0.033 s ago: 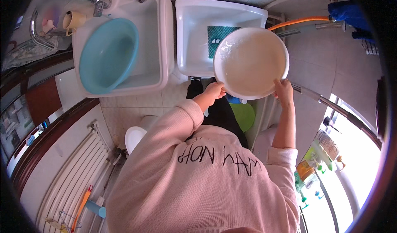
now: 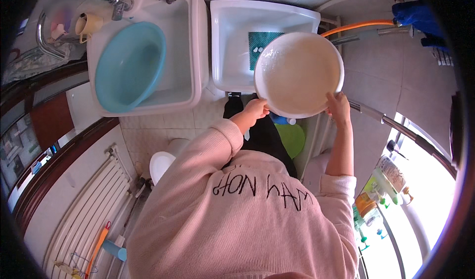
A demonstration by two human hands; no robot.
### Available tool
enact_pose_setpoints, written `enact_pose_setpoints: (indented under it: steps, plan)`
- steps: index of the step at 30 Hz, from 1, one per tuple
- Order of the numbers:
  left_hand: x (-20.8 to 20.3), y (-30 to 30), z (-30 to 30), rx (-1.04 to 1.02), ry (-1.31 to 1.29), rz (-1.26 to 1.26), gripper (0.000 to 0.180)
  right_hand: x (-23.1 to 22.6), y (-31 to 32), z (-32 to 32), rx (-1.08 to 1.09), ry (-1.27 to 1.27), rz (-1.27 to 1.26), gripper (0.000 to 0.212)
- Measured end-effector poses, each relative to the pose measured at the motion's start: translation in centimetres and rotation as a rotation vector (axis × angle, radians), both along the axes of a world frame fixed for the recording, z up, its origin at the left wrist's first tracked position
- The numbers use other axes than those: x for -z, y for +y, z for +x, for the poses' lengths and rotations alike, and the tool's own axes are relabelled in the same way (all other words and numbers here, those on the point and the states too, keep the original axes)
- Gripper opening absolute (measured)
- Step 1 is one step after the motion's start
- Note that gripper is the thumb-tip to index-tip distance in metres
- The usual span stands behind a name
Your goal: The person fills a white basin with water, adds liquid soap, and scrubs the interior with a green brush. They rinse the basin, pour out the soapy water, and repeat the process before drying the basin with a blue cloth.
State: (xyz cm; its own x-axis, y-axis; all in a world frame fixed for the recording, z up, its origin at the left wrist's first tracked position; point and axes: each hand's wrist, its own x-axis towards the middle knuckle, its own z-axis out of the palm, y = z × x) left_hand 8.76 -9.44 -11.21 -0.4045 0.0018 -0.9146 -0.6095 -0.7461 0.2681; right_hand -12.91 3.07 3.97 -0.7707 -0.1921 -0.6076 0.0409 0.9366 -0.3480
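Observation:
A round white basin (image 2: 299,76) is held up between my two hands, its wet inside facing me. My left hand (image 2: 256,109) pinches the rim at its lower left. At the lower right of the rim, my right hand (image 2: 338,106) is closed on the edge, the thumb on the inner side. Behind the basin's left part lies the white square sink (image 2: 228,46), with a dark green mat (image 2: 254,60) and small white pieces on its floor. The basin hides the sink's right front part.
A large blue basin (image 2: 131,66) leans in the left washbasin (image 2: 178,76), below a chrome tap (image 2: 118,4). An orange hose (image 2: 358,26) runs at the upper right. A radiator (image 2: 89,209) stands at lower left; bottles (image 2: 391,175) line the right side near a metal rail (image 2: 383,118).
The white basin has shifted slightly to the left and up, my right hand moving with it. Both hands keep their grip.

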Motion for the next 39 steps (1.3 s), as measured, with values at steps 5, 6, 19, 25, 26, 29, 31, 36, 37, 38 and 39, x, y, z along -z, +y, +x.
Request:
enact_pose_setpoints:
  steps: [5,6,19,25,26,29,31,36,37,38,39]
  plan:
    - [-0.2,-1.6,-0.2,-0.063,-0.046,-0.095,0.024,2.4,-1.7,-1.5,-0.021,-0.061,-0.024,0.032]
    - [-0.9,-2.2,-0.4,-0.070,-0.051,-0.129,0.024,2.5,-2.0,-1.6,0.017,-0.099,-0.048,0.031]
    - [-3.1,-0.6,-4.1,-0.150,0.151,-0.260,0.031,1.3,4.9,-1.0,0.298,-0.062,-0.264,0.029]
    - [-2.7,1.5,-6.3,-0.027,0.123,-0.249,0.029,-0.7,6.4,-1.8,0.307,-0.017,-0.145,0.033]
    - [-2.9,1.7,-6.5,-0.018,0.121,-0.240,0.028,-0.9,6.7,-1.9,0.306,-0.020,-0.138,0.033]
    - [-2.5,2.3,-6.5,0.033,0.114,-0.202,0.029,-0.9,7.2,-1.9,0.293,-0.033,-0.103,0.034]
    - [-2.1,2.5,-6.2,0.090,0.123,-0.162,0.035,-0.4,7.3,-2.0,0.265,-0.036,-0.062,0.034]
    - [-2.0,2.2,-5.0,0.111,0.096,-0.078,0.031,0.0,6.4,-2.0,0.165,-0.041,-0.032,0.036]
    - [-2.1,2.1,-4.8,0.124,0.099,-0.067,0.030,0.0,6.1,-2.0,0.147,-0.039,-0.021,0.036]
    - [-2.2,2.1,-4.6,0.119,0.095,-0.063,0.029,0.1,5.9,-2.0,0.139,-0.037,-0.004,0.036]
    - [-2.4,2.3,-4.6,0.116,0.095,-0.055,0.028,0.0,5.9,-2.2,0.133,-0.033,0.015,0.036]
